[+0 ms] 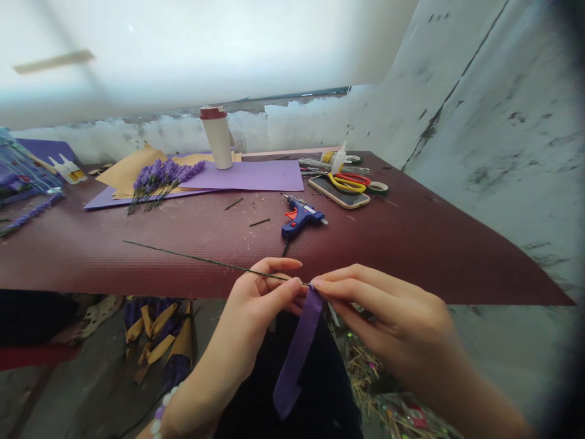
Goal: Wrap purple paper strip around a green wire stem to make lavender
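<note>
A thin green stem wire (196, 257) runs from the left over my left hand (260, 305), which pinches it near its right end between thumb and fingers. At that end, my right hand (388, 311) pinches the top of a purple ribbon strip (299, 350) against the wire tip. The strip hangs down over my dark-clothed lap, its lower end loose. Both hands are close together just in front of the table's near edge. Beyond them on the table lies a blue glue gun (299, 217) with an orange trigger.
On the maroon table (192, 228) lie purple flower stems (159, 177), purple sheets (265, 175), a lidded cup (218, 140), a phone (340, 190), scissors (347, 183) and a glue bottle (339, 160). Wrapped bouquets (158, 332) and scattered scraps (365, 372) are on the floor.
</note>
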`<action>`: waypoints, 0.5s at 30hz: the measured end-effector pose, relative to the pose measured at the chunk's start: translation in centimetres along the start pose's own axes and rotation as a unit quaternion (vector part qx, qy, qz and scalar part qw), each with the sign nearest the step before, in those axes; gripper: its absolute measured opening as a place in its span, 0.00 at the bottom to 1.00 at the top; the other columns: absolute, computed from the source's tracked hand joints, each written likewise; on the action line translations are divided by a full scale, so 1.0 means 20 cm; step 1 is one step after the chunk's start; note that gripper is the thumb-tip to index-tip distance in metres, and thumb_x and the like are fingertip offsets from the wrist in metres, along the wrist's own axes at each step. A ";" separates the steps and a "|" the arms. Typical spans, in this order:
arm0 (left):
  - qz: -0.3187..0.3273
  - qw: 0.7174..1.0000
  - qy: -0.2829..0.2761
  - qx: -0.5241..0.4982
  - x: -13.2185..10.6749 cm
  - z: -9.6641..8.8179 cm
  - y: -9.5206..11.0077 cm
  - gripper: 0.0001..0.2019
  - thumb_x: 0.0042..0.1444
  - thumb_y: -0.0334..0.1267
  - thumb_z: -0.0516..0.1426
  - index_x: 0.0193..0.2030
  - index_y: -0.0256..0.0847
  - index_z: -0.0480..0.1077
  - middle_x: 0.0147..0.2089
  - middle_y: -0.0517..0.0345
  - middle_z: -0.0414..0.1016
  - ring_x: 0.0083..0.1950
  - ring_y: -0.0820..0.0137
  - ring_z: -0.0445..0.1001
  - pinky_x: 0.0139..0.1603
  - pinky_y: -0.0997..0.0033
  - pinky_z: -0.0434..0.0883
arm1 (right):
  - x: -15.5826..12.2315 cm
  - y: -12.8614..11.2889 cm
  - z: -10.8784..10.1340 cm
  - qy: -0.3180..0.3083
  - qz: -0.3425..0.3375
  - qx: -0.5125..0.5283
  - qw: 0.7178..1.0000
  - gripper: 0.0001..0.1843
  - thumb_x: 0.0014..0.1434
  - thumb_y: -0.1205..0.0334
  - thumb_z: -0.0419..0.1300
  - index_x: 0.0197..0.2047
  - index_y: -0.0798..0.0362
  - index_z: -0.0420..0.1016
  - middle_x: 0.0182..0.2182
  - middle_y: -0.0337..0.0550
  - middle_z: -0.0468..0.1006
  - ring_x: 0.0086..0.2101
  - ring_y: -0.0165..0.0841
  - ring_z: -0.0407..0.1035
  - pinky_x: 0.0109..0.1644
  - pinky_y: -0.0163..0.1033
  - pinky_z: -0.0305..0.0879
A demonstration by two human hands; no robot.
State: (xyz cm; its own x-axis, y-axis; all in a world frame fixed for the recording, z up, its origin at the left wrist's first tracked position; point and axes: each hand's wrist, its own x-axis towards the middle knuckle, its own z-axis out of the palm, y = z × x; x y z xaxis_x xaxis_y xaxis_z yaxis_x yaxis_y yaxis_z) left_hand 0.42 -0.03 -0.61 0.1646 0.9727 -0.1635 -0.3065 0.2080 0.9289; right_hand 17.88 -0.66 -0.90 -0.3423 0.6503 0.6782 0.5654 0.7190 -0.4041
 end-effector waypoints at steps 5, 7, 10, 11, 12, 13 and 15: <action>-0.004 1.000 -0.018 -0.017 0.01 -0.02 -0.01 0.12 0.53 0.32 0.67 0.44 0.34 0.74 0.27 0.60 0.80 0.28 0.74 0.76 0.33 0.79 0.72 | -0.01 0.01 0.01 -0.011 -0.019 0.003 1.000 0.11 0.64 0.75 0.57 0.39 0.52 0.79 0.34 0.44 0.84 0.32 0.31 0.79 0.37 0.32 0.77; -0.003 1.000 -0.017 -0.019 0.02 -0.02 -0.02 0.12 0.52 0.32 0.67 0.43 0.34 0.74 0.27 0.60 0.80 0.28 0.75 0.76 0.32 0.79 0.72 | -0.01 0.02 0.01 -0.019 -0.025 0.007 0.999 0.11 0.64 0.75 0.57 0.39 0.53 0.79 0.34 0.44 0.84 0.33 0.30 0.79 0.38 0.32 0.76; -0.003 1.000 -0.001 -0.015 0.02 -0.02 -0.02 0.12 0.51 0.32 0.68 0.42 0.34 0.74 0.29 0.58 0.81 0.29 0.74 0.77 0.34 0.78 0.73 | -0.01 0.03 0.01 -0.026 -0.035 0.009 0.999 0.11 0.65 0.75 0.56 0.40 0.53 0.79 0.35 0.45 0.84 0.34 0.31 0.79 0.39 0.32 0.76; -0.005 1.000 0.006 -0.014 0.02 -0.02 -0.01 0.13 0.50 0.33 0.68 0.42 0.34 0.74 0.29 0.58 0.81 0.30 0.73 0.78 0.34 0.77 0.73 | -0.02 0.03 0.01 -0.027 -0.040 0.007 0.999 0.12 0.66 0.74 0.56 0.41 0.53 0.79 0.35 0.45 0.84 0.35 0.31 0.79 0.40 0.33 0.77; -0.010 1.000 0.010 -0.014 0.02 -0.02 -0.01 0.14 0.49 0.33 0.68 0.42 0.34 0.74 0.28 0.58 0.81 0.30 0.72 0.78 0.34 0.77 0.74 | -0.02 0.03 0.01 -0.028 -0.043 0.004 0.999 0.12 0.66 0.74 0.55 0.41 0.53 0.79 0.36 0.45 0.84 0.35 0.31 0.79 0.40 0.33 0.77; -0.015 1.000 0.014 -0.016 0.01 -0.02 -0.01 0.14 0.48 0.34 0.69 0.42 0.34 0.74 0.28 0.57 0.81 0.30 0.71 0.78 0.34 0.76 0.74 | -0.02 0.04 0.00 -0.030 -0.046 0.001 0.998 0.12 0.66 0.74 0.55 0.42 0.52 0.79 0.36 0.45 0.84 0.35 0.31 0.79 0.39 0.33 0.77; -0.028 0.999 0.016 -0.026 0.01 -0.02 0.00 0.16 0.46 0.35 0.70 0.41 0.35 0.73 0.27 0.57 0.81 0.28 0.70 0.79 0.33 0.74 0.74 | -0.02 0.04 0.00 -0.035 -0.052 -0.003 0.998 0.12 0.67 0.73 0.54 0.42 0.52 0.79 0.36 0.46 0.84 0.35 0.32 0.79 0.39 0.34 0.77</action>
State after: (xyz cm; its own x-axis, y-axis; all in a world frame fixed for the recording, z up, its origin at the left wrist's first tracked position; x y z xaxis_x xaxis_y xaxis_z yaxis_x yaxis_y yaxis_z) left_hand 0.09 0.26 -0.83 0.1533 0.9619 -0.2266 -0.3460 0.2670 0.8994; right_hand 18.39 -0.38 -1.52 -0.4501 0.5884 0.6717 0.5295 0.7816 -0.3298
